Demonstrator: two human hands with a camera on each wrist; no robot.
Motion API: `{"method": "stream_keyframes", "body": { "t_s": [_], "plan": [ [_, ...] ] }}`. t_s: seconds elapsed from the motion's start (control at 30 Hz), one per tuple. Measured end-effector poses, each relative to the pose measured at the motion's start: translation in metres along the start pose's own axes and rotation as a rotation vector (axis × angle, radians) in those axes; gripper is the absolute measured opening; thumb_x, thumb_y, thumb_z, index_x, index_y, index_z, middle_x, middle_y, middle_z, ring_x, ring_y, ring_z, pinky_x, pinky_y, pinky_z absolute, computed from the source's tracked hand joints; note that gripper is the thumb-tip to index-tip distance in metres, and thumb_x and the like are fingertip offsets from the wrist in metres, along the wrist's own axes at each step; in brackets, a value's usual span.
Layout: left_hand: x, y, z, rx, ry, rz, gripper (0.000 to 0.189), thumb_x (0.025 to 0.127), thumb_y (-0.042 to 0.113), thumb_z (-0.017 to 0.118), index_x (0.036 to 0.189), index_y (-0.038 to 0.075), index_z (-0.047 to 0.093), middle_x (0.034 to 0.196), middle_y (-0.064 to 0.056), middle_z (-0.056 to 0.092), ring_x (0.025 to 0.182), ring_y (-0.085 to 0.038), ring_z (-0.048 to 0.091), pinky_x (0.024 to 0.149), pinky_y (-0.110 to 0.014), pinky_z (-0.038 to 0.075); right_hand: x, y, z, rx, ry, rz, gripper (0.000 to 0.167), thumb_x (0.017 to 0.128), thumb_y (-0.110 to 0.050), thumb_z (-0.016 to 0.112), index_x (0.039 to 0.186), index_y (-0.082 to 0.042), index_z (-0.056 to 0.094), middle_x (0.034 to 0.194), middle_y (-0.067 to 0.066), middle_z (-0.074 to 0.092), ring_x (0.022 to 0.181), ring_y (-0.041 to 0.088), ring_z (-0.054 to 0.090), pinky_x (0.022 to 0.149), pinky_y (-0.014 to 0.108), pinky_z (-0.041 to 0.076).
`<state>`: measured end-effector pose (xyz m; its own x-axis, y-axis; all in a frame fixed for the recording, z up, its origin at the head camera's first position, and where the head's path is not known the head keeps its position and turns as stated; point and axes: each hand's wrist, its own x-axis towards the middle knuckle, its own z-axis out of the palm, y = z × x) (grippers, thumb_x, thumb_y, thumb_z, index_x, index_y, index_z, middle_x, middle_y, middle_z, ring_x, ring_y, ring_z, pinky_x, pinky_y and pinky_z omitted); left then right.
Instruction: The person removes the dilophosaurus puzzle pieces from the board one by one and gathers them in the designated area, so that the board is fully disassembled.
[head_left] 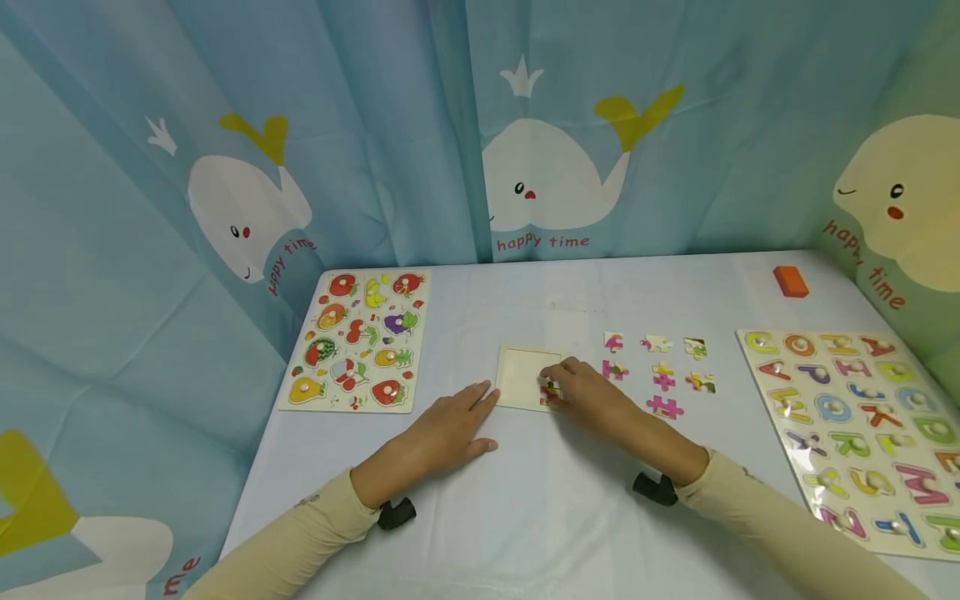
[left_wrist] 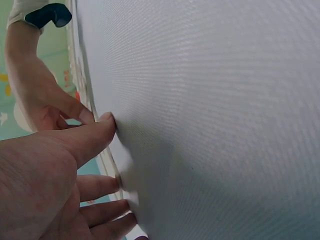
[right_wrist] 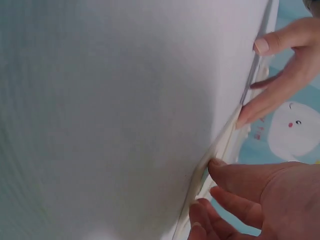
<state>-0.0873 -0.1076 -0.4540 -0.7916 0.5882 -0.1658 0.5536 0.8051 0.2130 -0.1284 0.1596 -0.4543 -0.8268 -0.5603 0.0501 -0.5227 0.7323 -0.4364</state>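
A square, cream-coloured puzzle tray (head_left: pixel 519 377) lies flat in the middle of the table. My right hand (head_left: pixel 588 396) is over its right side, thumb and fingers curled around a pink and green jigsaw piece (head_left: pixel 550 392) at the lower right corner. The right wrist view shows the thumb (right_wrist: pixel 235 175) and curled fingers at the tray's edge, the piece itself hidden there. Fingers spread and relaxed, my left hand (head_left: pixel 447 429) rests on the table, its fingertips right at the tray's left edge.
Several loose jigsaw pieces (head_left: pixel 664 407) lie right of the tray. A fruit peg board (head_left: pixel 418 350) lies at the left, a letter peg board (head_left: pixel 780 417) at the right. An orange block (head_left: pixel 791 282) sits at the back right. A whale-print curtain (head_left: pixel 420 125) hangs behind the table.
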Motion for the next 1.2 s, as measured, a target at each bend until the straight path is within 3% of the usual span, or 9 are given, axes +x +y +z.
{"method": "stream_keyframes", "body": {
  "t_s": [0.17,0.43,0.83,0.97,1.2],
  "plan": [
    [0.001,0.000,0.000,0.003,-0.005,-0.001,0.075,0.104,0.045,0.066,0.162,0.004,0.041,0.167,-0.018,0.039,0.154,-0.032,0.040,0.117,-0.049,0.044,-0.002,-0.002,0.003,-0.021,0.048,-0.046,0.028,0.091,0.000,0.080,0.117,-0.006,0.070,0.108,0.012,0.065,0.096,0.026,0.063,0.084,0.041,0.058],
    [0.000,0.000,0.000,0.009,0.002,0.003,0.075,0.104,0.045,0.066,0.161,0.004,0.041,0.167,-0.018,0.039,0.154,-0.032,0.040,0.117,-0.049,0.045,-0.002,-0.006,0.000,0.005,0.006,-0.025,0.024,0.094,0.000,0.077,0.117,-0.003,0.070,0.113,0.015,0.062,0.101,0.026,0.062,0.088,0.042,0.057],
    [0.000,-0.001,0.002,0.011,0.016,0.010,0.074,0.104,0.045,0.066,0.161,0.004,0.041,0.166,-0.018,0.040,0.153,-0.031,0.041,0.116,-0.049,0.045,0.000,-0.004,0.001,0.068,0.009,0.028,0.022,0.094,0.001,0.076,0.113,-0.006,0.067,0.112,0.014,0.062,0.101,0.026,0.060,0.088,0.043,0.056],
    [0.000,-0.001,0.002,0.002,0.013,0.006,0.074,0.104,0.044,0.066,0.162,0.005,0.041,0.167,-0.017,0.039,0.154,-0.031,0.040,0.117,-0.049,0.045,0.001,-0.001,0.000,0.055,0.034,-0.012,0.023,0.093,0.001,0.077,0.111,-0.008,0.066,0.106,0.009,0.065,0.097,0.024,0.063,0.085,0.043,0.056],
    [0.000,-0.001,0.001,-0.002,0.002,-0.003,0.075,0.104,0.045,0.065,0.162,0.005,0.040,0.168,-0.017,0.038,0.154,-0.031,0.039,0.117,-0.049,0.044,0.002,0.004,-0.010,0.185,0.052,-0.005,0.018,0.096,0.007,0.071,0.106,-0.007,0.067,0.100,0.002,0.067,0.097,0.019,0.065,0.087,0.040,0.059]
  ]
}}
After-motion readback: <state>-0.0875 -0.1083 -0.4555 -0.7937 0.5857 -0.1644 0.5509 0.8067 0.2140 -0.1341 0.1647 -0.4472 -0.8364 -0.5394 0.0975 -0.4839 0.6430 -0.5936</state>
